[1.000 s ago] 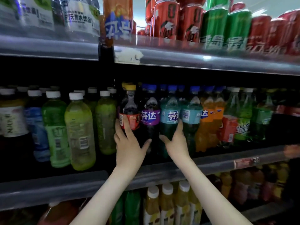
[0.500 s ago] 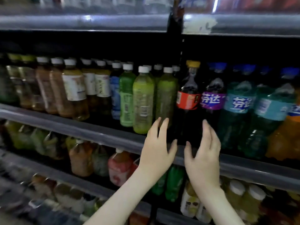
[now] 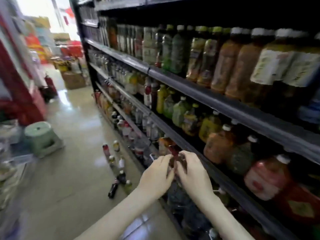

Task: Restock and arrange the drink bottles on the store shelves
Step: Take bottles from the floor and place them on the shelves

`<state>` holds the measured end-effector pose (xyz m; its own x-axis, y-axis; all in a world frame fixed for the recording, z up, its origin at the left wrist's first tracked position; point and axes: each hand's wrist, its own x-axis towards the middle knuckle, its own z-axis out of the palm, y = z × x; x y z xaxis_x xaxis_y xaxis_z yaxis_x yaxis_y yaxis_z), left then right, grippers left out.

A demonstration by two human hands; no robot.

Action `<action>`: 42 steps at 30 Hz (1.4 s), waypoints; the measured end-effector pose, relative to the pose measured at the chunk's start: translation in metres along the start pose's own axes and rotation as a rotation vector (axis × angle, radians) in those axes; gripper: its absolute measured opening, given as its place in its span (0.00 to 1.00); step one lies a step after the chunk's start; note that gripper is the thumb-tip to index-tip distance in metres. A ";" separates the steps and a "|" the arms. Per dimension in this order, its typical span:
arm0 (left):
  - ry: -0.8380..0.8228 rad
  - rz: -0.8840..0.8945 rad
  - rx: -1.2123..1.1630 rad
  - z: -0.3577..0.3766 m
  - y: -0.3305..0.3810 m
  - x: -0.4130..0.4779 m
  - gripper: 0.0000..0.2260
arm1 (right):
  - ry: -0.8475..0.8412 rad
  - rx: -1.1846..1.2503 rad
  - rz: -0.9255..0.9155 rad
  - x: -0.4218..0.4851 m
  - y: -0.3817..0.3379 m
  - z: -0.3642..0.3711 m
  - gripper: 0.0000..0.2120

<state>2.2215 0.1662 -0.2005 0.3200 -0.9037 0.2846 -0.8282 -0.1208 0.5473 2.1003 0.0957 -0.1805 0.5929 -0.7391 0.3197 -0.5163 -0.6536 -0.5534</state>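
Head view: stocked shelves (image 3: pixel 225 103) along right; loose bottles (image 3: pixel 116 146) on floor, left of them. Left hand (image 3: pixel 155 177) and right hand (image 3: pixel 194 174), grip closed round blurred dark bottle (image 3: pixel 173 153) at lower shelf edge. Best seated upright, label outward.

Daylight burns out white at 11 o'clock, at the aisle's far end, and lays a pale sheen along the floor (image 3: pixel 74 118). The shelves (image 3: pixel 225 102) toward 3 o'clock are dim, their recesses near black. Motion blur smears everything, worst at 9 o'clock; bottle labels (image 3: pixel 275 66) are unreadable. Wide-angle distortion slants the shelf lines.
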 end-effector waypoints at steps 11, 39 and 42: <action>-0.151 -0.504 0.072 -0.047 -0.270 -0.018 0.12 | -0.456 0.046 0.164 0.115 -0.036 0.225 0.17; -0.397 -1.151 -0.128 0.313 -0.898 0.034 0.26 | -0.971 -0.043 0.680 0.216 0.174 1.013 0.42; -0.520 -1.011 -0.014 0.352 -0.940 -0.006 0.28 | -0.918 -0.197 0.651 0.199 0.206 1.113 0.47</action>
<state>2.8360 0.1406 -0.9943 0.6059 -0.4563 -0.6517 -0.2931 -0.8896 0.3504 2.7995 -0.0044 -1.0867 0.3634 -0.6015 -0.7114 -0.9309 -0.2643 -0.2520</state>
